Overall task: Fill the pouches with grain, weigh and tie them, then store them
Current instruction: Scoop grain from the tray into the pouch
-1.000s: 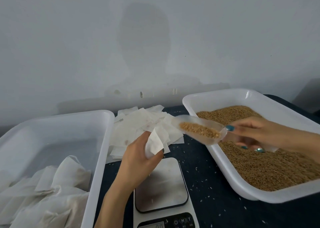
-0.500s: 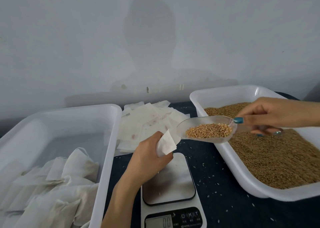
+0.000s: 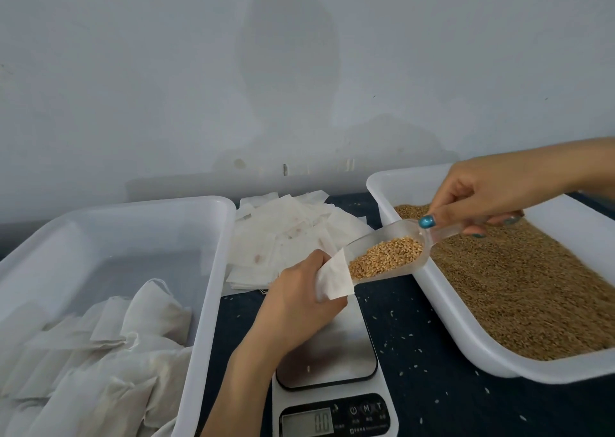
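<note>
**A:** Why hold the pouch there, above the scale?

**B:** I'd say it's to keep the moves short. The left hand is curled round the pouch with its mouth turned toward two o'clock, and the scale plate is right underneath for weighing. Any spill would land there or on the dark cloth, which already has stray kernels on it.

**A:** And the right hand?

**B:** It pinches the handle of the clear scoop between thumb and fingers. The scoop tilts down toward eight o'clock, with its lip touching or just inside the pouch mouth. I can't tell which.

**A:** Has the grain gone in yet?

**B:** It's heaped in the scoop bowl, golden and dry, and sliding toward the lip. The pouch looks flat and white, so I judge it's nearly empty.

**A:** Is the layout deliberate?

**B:** It looks that way. From the scale, the grain tray is at three o'clock, close to the scooping hand. The empty pouches are piled at twelve. The storage tray is at nine, with filled pouches lying plump and gathered at the neck.
</note>
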`<action>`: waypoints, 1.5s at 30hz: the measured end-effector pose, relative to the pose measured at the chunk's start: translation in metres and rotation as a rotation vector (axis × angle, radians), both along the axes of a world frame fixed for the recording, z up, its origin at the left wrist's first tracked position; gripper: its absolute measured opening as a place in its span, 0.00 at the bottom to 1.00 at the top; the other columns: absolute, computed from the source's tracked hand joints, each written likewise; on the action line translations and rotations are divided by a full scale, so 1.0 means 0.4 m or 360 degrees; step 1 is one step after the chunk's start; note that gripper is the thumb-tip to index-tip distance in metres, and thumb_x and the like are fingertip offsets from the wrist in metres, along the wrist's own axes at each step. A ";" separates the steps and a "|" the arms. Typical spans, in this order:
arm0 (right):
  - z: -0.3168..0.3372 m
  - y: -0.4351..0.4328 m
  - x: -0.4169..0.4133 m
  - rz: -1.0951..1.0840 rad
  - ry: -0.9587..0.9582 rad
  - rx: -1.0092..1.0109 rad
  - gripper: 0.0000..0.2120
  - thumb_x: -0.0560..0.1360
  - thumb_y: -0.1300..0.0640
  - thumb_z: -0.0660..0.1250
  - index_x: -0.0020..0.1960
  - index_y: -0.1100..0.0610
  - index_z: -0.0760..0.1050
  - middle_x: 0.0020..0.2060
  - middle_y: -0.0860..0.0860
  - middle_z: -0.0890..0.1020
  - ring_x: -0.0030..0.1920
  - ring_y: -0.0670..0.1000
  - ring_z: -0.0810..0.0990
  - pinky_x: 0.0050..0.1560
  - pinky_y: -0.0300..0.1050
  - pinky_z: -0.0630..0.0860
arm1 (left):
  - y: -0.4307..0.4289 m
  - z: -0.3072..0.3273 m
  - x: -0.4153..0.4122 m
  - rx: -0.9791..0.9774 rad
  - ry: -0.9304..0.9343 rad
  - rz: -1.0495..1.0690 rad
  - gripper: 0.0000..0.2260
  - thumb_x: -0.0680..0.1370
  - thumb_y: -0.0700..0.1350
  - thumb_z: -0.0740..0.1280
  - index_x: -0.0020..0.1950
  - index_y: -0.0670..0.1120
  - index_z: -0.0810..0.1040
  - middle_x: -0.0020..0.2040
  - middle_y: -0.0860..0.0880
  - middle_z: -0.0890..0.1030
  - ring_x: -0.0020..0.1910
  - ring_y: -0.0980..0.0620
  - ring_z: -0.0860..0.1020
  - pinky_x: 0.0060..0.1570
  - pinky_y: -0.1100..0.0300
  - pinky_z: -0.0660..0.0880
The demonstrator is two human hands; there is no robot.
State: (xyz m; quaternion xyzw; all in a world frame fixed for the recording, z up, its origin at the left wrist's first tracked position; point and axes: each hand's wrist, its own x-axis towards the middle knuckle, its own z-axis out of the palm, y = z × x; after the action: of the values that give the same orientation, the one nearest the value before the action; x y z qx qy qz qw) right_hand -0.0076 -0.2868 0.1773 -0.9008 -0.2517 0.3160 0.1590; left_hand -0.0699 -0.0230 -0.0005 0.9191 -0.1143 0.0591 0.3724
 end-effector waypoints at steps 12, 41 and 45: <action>0.095 0.059 -0.012 0.0026 -0.0068 -0.0262 0.20 0.65 0.32 0.62 0.33 0.46 0.82 0.25 0.49 0.78 0.19 0.46 0.69 0.24 0.37 0.68 | -0.005 0.000 -0.003 -0.0176 0.0043 -0.0083 0.15 0.73 0.55 0.69 0.56 0.58 0.69 0.51 0.56 0.79 0.46 0.57 0.78 0.41 0.50 0.79; 0.036 -0.037 -0.025 -0.0113 0.0102 0.0046 0.17 0.70 0.35 0.62 0.43 0.43 0.85 0.26 0.50 0.78 0.18 0.45 0.68 0.22 0.35 0.66 | -0.009 0.001 -0.006 -0.0367 0.0177 -0.0160 0.17 0.72 0.59 0.67 0.60 0.62 0.69 0.54 0.57 0.80 0.48 0.52 0.81 0.48 0.51 0.82; -0.013 -0.077 -0.060 -0.0194 0.0256 0.0118 0.28 0.66 0.24 0.66 0.51 0.46 0.83 0.29 0.51 0.79 0.22 0.46 0.70 0.23 0.35 0.68 | -0.011 0.017 -0.013 -0.0526 0.0212 -0.0226 0.17 0.73 0.57 0.67 0.60 0.58 0.73 0.50 0.56 0.82 0.44 0.52 0.83 0.46 0.53 0.82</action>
State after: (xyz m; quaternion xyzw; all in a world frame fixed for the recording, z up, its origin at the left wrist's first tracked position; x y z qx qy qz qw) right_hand -0.0316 -0.3177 0.1721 -0.8797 -0.1943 0.3676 0.2307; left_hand -0.0750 -0.0272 0.0063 0.8369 -0.1427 -0.0104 0.5283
